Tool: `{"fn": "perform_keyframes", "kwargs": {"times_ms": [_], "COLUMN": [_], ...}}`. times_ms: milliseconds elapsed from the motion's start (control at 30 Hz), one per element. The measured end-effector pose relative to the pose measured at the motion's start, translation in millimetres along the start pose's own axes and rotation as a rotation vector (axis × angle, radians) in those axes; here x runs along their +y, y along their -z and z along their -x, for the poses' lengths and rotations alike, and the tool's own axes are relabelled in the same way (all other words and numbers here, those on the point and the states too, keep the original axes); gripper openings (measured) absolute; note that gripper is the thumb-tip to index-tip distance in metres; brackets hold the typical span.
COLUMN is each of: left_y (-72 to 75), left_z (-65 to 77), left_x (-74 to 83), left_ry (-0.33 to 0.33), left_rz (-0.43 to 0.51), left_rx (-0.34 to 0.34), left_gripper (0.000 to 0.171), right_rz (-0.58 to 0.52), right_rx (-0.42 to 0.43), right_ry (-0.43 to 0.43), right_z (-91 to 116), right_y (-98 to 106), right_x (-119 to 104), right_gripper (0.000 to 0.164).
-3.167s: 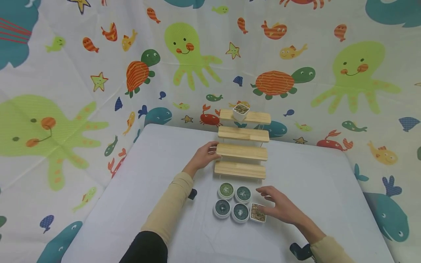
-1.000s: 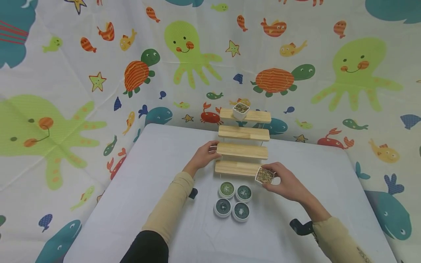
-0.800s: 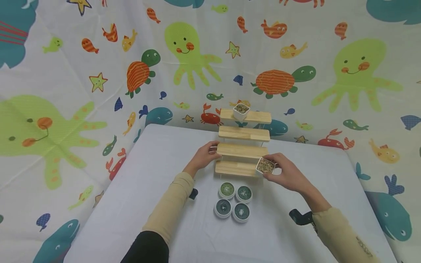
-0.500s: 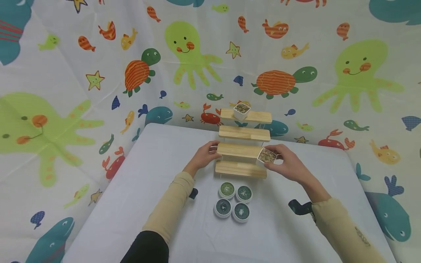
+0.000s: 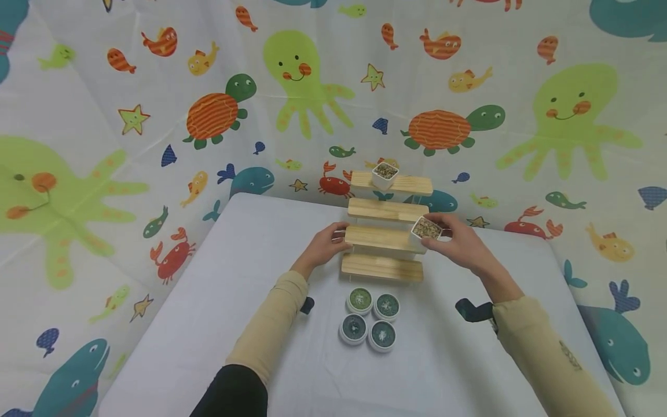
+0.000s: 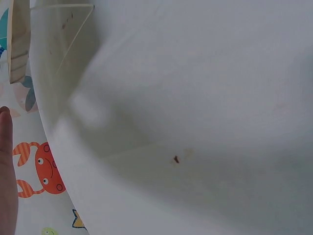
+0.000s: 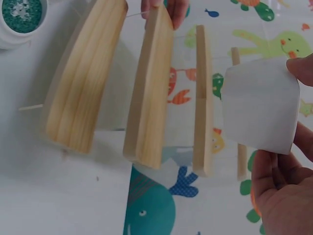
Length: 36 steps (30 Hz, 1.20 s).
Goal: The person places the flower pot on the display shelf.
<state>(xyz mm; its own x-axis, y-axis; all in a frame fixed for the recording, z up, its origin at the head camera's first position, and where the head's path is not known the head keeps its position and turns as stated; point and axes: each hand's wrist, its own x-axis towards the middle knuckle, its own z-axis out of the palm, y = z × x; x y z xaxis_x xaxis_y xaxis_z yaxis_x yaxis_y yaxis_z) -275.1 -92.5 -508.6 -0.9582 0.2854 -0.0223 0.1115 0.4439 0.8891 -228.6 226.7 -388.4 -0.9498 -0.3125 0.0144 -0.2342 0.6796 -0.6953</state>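
A wooden tiered stand (image 5: 383, 267) with several plank steps stands at the table's back. My left hand (image 5: 324, 246) grips the left end of its second plank from the bottom (image 5: 380, 237); in the right wrist view, fingers (image 7: 180, 12) show on both sides of that plank. My right hand (image 5: 464, 243) holds a small white square pot (image 5: 426, 229) of tan grit between thumb and fingers. The pot is tilted and raised, overlapping the right end of the same plank in the head view. On the top plank sits a similar white pot (image 5: 384, 180).
Several round white tubs stand grouped in front of the stand, one with a light green top (image 5: 359, 300), the others dark green (image 5: 383, 335). Behind the white-covered table (image 5: 250, 255) hangs a sea-animal cloth (image 5: 333, 75). Dark wrist mounts (image 5: 474, 310) jut from the sleeves.
My right hand has picked up the square pot from beside the round tubs and lifted it up along the stand's right side. My left hand has stayed on the stand.
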Motion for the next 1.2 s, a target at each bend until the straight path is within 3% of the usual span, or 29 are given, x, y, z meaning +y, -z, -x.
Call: {"fn": "perform_keyframes", "kwargs": {"times_ms": [367, 700, 967, 1200], "left_y": [4.0, 5.1, 5.8, 6.1], "left_z": [1.6, 5.0, 6.0, 7.3], "left_x": [-2.1, -3.3, -3.6, -1.8], "left_ry": [-0.020, 0.005, -0.009, -0.017], "left_rz": [-0.005, -0.015, -0.020, -0.019], "left_rx": [-0.015, -0.022, -0.022, -0.024], "left_gripper": [0.062, 0.063, 0.063, 0.063], "right_rz": [-0.032, -0.036, -0.026, -0.028], "right_rx": [0.037, 0.071, 0.103, 0.106], "right_ry": [-0.046, -0.086, -0.064, -0.097], "right_z": [-11.9, -23.6, -37.1, -48.6], "right_y": [7.4, 9.6, 16.6, 19.3], "right_x": [-8.3, -16.2, -21.7, -26.5], "right_gripper": [0.065, 0.067, 0.068, 0.068]}}
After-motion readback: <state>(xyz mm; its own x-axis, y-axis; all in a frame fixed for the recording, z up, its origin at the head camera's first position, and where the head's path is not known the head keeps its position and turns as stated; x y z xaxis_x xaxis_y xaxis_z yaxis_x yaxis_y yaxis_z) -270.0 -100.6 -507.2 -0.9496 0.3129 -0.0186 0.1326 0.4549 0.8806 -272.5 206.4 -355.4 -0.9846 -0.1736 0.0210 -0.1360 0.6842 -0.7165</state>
